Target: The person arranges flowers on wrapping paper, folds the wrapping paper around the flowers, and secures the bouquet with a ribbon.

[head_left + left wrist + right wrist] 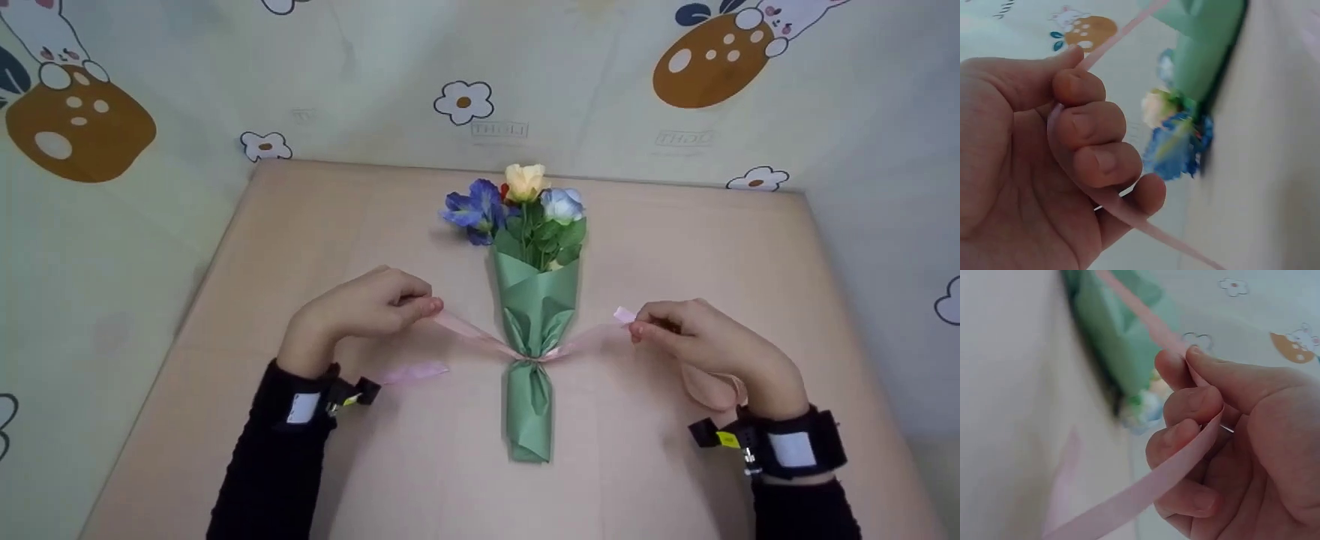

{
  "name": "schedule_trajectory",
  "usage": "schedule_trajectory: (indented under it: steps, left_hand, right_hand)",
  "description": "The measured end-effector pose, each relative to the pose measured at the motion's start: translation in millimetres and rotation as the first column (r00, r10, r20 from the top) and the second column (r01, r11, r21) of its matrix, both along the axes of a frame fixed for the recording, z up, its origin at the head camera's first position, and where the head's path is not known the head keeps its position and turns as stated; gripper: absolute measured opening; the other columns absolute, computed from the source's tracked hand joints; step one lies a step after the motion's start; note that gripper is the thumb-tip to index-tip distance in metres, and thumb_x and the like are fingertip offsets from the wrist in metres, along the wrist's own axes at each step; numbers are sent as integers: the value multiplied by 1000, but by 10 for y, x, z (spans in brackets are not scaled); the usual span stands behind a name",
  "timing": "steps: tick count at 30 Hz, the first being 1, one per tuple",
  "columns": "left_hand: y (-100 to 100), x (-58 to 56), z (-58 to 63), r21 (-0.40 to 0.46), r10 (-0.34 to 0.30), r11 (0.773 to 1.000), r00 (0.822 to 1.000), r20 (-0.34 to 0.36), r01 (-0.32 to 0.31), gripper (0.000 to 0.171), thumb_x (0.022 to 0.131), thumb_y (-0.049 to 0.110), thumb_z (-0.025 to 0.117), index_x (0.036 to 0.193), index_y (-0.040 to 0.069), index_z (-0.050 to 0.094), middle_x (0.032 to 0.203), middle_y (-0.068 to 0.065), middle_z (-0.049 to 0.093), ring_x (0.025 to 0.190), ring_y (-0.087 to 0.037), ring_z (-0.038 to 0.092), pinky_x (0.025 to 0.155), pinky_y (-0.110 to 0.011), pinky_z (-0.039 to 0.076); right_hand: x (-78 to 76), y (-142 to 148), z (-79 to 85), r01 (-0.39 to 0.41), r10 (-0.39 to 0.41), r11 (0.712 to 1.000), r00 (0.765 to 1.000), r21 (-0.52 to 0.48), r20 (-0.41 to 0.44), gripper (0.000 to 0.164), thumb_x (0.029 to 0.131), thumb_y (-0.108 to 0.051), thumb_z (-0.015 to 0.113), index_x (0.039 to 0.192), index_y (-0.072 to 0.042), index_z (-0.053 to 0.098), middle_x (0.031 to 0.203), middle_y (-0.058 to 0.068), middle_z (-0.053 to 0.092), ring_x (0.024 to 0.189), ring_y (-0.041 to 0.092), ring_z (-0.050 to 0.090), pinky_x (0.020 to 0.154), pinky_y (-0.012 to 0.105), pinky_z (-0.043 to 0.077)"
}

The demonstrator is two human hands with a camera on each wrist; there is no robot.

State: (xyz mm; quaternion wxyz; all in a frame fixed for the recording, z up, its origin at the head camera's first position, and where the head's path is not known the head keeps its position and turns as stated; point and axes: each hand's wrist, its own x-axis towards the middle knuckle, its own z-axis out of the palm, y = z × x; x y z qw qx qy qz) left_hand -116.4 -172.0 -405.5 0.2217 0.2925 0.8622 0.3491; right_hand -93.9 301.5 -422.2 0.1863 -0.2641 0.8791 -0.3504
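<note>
A bouquet in green wrapping paper [538, 300] lies in the middle of the table, its flowers [525, 199] pointing away from me. Pink ribbon [476, 332] circles the paper's narrow waist, where the wrap is gathered tight. On the left, my left hand [375, 304] pinches one end between thumb and index finger, with the tail running past the curled fingers [1100, 126]. My right hand [709, 337] likewise pinches the other end, and its tail [1145, 492] loops down beneath the palm. Both ribbon lengths stretch out sideways from the waist.
The peach-coloured table [360, 480] meets a patterned wall covering [570, 90] at the back. A loose ribbon tail [415, 373] lies on the table below the left hand. Both wrists wear black straps with small cameras.
</note>
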Motion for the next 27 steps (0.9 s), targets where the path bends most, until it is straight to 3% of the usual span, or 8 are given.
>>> schedule_trajectory:
  steps: [6, 13, 19, 22, 25, 27]
  left_hand:
    - [117, -8, 208, 111, -1, 994, 991, 136, -15, 37, 115, 30, 59, 83, 12, 60, 70, 6, 41, 60, -14, 40, 59, -29, 33]
    - [216, -28, 377, 263, -67, 964, 991, 120, 33, 31, 112, 20, 62, 83, 12, 53, 72, 4, 44, 62, -12, 42, 59, -26, 35]
    - [294, -68, 403, 432, -144, 895, 989, 45, 111, 20, 111, 12, 58, 93, 3, 57, 80, 0, 54, 68, -15, 46, 62, -26, 38]
    - [315, -81, 393, 528, -170, 838, 985, 17, 136, 17, 111, 8, 57, 98, -3, 57, 83, -5, 57, 73, -18, 51, 66, -28, 45]
    - [347, -84, 377, 609, -136, 786, 991, 5, 105, 18, 112, 6, 56, 100, -8, 56, 84, -8, 56, 76, -20, 55, 69, -29, 52]
    - [376, -77, 370, 643, -106, 763, 994, 18, 70, 18, 112, 5, 55, 101, -9, 56, 83, -8, 55, 76, -21, 55, 71, -31, 55]
  right_hand:
    - [-98, -123, 223, 10, -13, 998, 999, -65, -40, 11, 109, -14, 69, 102, -14, 78, 80, -10, 62, 69, 8, 55, 63, 24, 47]
    - [-186, -225, 377, 46, -46, 989, 999, -137, 5, 8, 109, -12, 70, 106, -10, 77, 85, 1, 67, 73, 15, 61, 65, 24, 51]
    - [-157, -246, 474, 91, -93, 981, 996, -172, -5, 6, 108, -13, 72, 103, -11, 76, 85, 3, 64, 73, 17, 60, 63, 25, 51]
    - [-148, -274, 503, 85, -88, 980, 996, -179, -6, 6, 107, -13, 73, 101, -12, 75, 81, 2, 62, 68, 17, 60, 61, 26, 52]
    - [-161, -323, 518, 67, -71, 983, 997, -174, -17, 8, 107, -14, 73, 100, -12, 74, 77, -1, 59, 63, 14, 58, 59, 26, 52]
    - [-173, -359, 521, 55, -62, 985, 997, -166, -39, 9, 107, -15, 73, 99, -14, 74, 75, -3, 57, 61, 11, 53, 57, 25, 48]
